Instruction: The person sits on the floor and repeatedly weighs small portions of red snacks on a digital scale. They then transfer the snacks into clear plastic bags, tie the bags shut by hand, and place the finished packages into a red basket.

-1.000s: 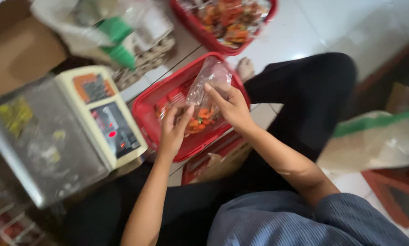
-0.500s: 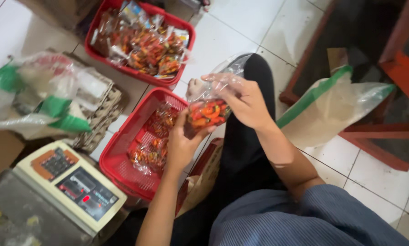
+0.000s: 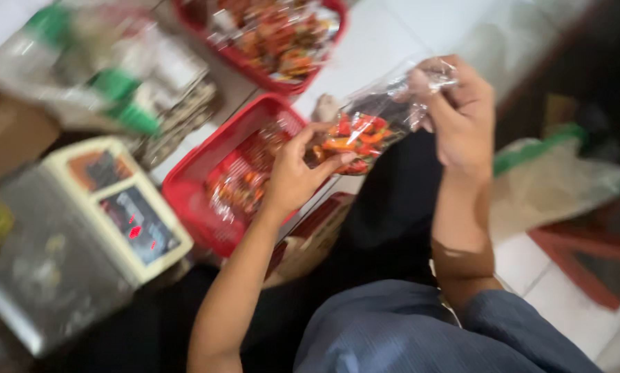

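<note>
Lifted higher since earlier, the clear bag of red and orange chillies (image 3: 365, 131) is pinched by left hand (image 3: 303, 169) at seven o'clock, right hand (image 3: 462, 114) gripping its neck at two.

I see a pale tiled floor (image 3: 393, 48) under soft, even light, and at the right edge a dark wooden furniture frame (image 3: 586, 266) with reddish rails.

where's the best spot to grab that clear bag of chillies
Pinch the empty, gathered neck of the bag from above, where the right hand holds it. The chillies sit bunched in the lower end by the left hand, so the top plastic is loose and easy to grip.
</note>
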